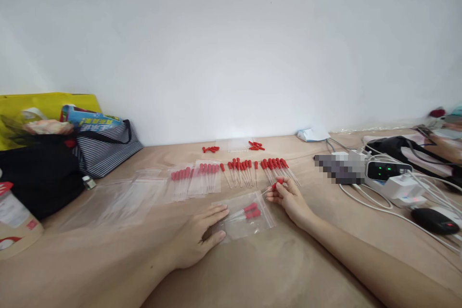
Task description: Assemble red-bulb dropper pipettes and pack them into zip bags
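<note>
My right hand (293, 202) pinches a dropper (277, 184) by its red rubber bulb, with the thin glass tube pointing left toward the bag's open-side edge. Flat on the table in front of me lies a clear zip bag (236, 232) with several red-bulb droppers (252, 211) inside. My left hand (200, 233) rests on the bag's left end, fingers stretched and thumb apart. Just beyond the bag are loose droppers in two groups, one in the middle (240, 168) and one at the right (276, 166). Whether the held tube has entered the bag's mouth I cannot tell.
Filled bags (193, 180) lie left of the loose droppers, with flat empty bags (133, 197) farther left. Loose red bulbs (256, 146) sit near the wall. Cables, a power adapter (404, 187) and a black mouse (435, 221) occupy the right; a striped bag (104, 149) and a cup (18, 226) the left.
</note>
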The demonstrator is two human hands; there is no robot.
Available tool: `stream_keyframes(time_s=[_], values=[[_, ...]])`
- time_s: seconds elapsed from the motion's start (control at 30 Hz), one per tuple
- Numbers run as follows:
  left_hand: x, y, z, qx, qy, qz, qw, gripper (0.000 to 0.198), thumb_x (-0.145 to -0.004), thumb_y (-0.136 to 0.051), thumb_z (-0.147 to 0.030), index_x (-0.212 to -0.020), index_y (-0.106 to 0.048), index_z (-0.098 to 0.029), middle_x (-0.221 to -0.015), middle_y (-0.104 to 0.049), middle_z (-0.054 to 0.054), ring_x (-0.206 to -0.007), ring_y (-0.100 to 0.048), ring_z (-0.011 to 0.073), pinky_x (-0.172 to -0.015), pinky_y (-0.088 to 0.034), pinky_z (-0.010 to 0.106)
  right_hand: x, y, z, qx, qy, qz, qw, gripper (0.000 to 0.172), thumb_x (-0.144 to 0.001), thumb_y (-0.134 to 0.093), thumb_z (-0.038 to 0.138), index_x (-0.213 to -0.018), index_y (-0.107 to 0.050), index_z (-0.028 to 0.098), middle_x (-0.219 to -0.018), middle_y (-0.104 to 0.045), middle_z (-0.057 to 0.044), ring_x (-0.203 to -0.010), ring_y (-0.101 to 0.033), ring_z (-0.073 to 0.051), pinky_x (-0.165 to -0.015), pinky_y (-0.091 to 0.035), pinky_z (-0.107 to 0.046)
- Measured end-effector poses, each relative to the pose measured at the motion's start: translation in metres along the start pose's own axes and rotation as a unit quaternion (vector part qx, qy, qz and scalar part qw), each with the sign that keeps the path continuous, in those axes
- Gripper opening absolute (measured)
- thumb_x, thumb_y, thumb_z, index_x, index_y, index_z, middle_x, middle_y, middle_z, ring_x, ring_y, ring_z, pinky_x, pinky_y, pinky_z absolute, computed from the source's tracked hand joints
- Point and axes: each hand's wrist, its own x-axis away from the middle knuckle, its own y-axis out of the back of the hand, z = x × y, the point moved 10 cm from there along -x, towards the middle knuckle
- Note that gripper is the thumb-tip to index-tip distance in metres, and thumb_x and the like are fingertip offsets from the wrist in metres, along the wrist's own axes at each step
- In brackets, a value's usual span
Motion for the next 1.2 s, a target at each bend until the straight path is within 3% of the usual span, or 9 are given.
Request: stream_keyframes(time_s=[0.2, 0.33, 0.53, 0.63, 0.7, 0.77, 0.83, 0.9, 1.2], values=[[0.001, 0.0, 0.0, -0.003, 0.0, -0.003, 1.0, 0.046, -0.083, -0.043, -0.036, -0.128, -0.036, -0.026, -0.132, -0.039, 0.002, -0.122, -0.033, 0.0214, -0.101, -0.028, 0.042, 0.007, -0.021, -0.003, 0.118, -0.014, 0.099, 0.988, 0.031, -0.061, -0.065, 0.039, -0.076, -0.05, 0.017, -0.054, -0.051, 0.006, -0.042, -0.046, -0.006, -0.042, -0.036, -0.019], [0.001, 0.001, -0.001, -0.006, -0.002, -0.001, 1.0, 0.046, -0.083, -0.043, -0.035, -0.128, -0.036, -0.025, -0.132, -0.039, 0.002, -0.122, -0.033, 0.0215, -0.101, -0.028, 0.042, 0.01, -0.034, -0.003, 0.214, 0.026, 0.165, 0.962, 0.027, -0.063, -0.064, 0.039, -0.074, -0.06, 0.016, -0.064, -0.058, 0.001, -0.054, -0.051, -0.009, -0.052, -0.04, -0.023], [0.0, 0.002, -0.004, 0.004, -0.006, -0.006, 1.0, 0.045, -0.083, -0.044, -0.034, -0.127, -0.038, -0.025, -0.131, -0.04, 0.003, -0.122, -0.034, 0.022, -0.1, -0.028, 0.042, 0.015, -0.054, 0.006, 0.409, 0.163, 0.221, 0.87, 0.021, -0.077, -0.05, 0.03, -0.073, -0.068, 0.019, -0.079, -0.058, -0.004, -0.08, -0.051, -0.016, -0.073, -0.04, -0.029], [0.0, 0.001, -0.003, 0.003, -0.013, -0.008, 1.0, 0.044, -0.083, -0.044, -0.035, -0.126, -0.039, -0.025, -0.132, -0.039, 0.002, -0.122, -0.033, 0.0213, -0.101, -0.028, 0.042, 0.005, -0.046, 0.001, 0.414, 0.146, 0.19, 0.878, 0.02, -0.074, -0.051, 0.029, -0.071, -0.066, 0.017, -0.072, -0.058, -0.004, -0.073, -0.052, -0.015, -0.067, -0.041, -0.027], [0.0, 0.0, -0.003, 0.004, -0.017, -0.007, 1.0, 0.044, -0.083, -0.043, -0.035, -0.126, -0.04, -0.025, -0.132, -0.039, 0.002, -0.123, -0.033, 0.0208, -0.101, -0.028, 0.042, -0.007, -0.031, 0.002, 0.4, 0.115, 0.134, 0.899, 0.018, -0.073, -0.05, 0.029, -0.069, -0.062, 0.016, -0.068, -0.059, -0.003, -0.064, -0.053, -0.014, -0.06, -0.042, -0.025], [0.0, 0.0, -0.001, 0.008, -0.019, -0.007, 1.0, 0.043, -0.083, -0.043, -0.035, -0.125, -0.041, -0.025, -0.133, -0.038, 0.002, -0.123, -0.032, 0.0209, -0.101, -0.028, 0.042, -0.02, -0.021, 0.011, 0.431, 0.111, 0.076, 0.893, 0.014, -0.073, -0.049, 0.026, -0.07, -0.057, 0.015, -0.068, -0.06, -0.002, -0.059, -0.053, -0.012, -0.056, -0.041, -0.023], [0.0, 0.0, -0.001, 0.018, -0.024, -0.009, 1.0, 0.042, -0.083, -0.043, -0.035, -0.124, -0.042, -0.025, -0.132, -0.038, 0.003, -0.123, -0.032, 0.0213, -0.101, -0.028, 0.042, -0.033, -0.021, 0.026, 0.524, 0.129, 0.033, 0.841, 0.008, -0.072, -0.049, 0.022, -0.072, -0.054, 0.016, -0.074, -0.061, -0.003, -0.064, -0.055, -0.012, -0.06, -0.04, -0.022], [-0.001, 0.0, -0.002, 0.027, -0.032, -0.015, 0.999, 0.042, -0.083, -0.044, -0.035, -0.124, -0.042, -0.025, -0.132, -0.038, 0.002, -0.123, -0.032, 0.0216, -0.101, -0.029, 0.043, -0.048, -0.028, 0.032, 0.629, 0.114, 0.016, 0.769, 0.008, -0.073, -0.048, 0.019, -0.078, -0.053, 0.016, -0.082, -0.062, -0.005, -0.074, -0.056, -0.013, -0.065, -0.039, -0.021], [0.001, 0.001, -0.005, 0.018, -0.043, -0.019, 0.999, 0.042, -0.083, -0.044, -0.034, -0.124, -0.042, -0.026, -0.131, -0.039, 0.002, -0.122, -0.033, 0.0207, -0.101, -0.029, 0.042, -0.096, -0.059, 0.008, 0.717, -0.001, -0.002, 0.697, 0.03, -0.072, -0.046, 0.01, -0.102, -0.049, 0.009, -0.099, -0.056, -0.017, -0.092, -0.056, -0.023, -0.067, -0.042, -0.027]])
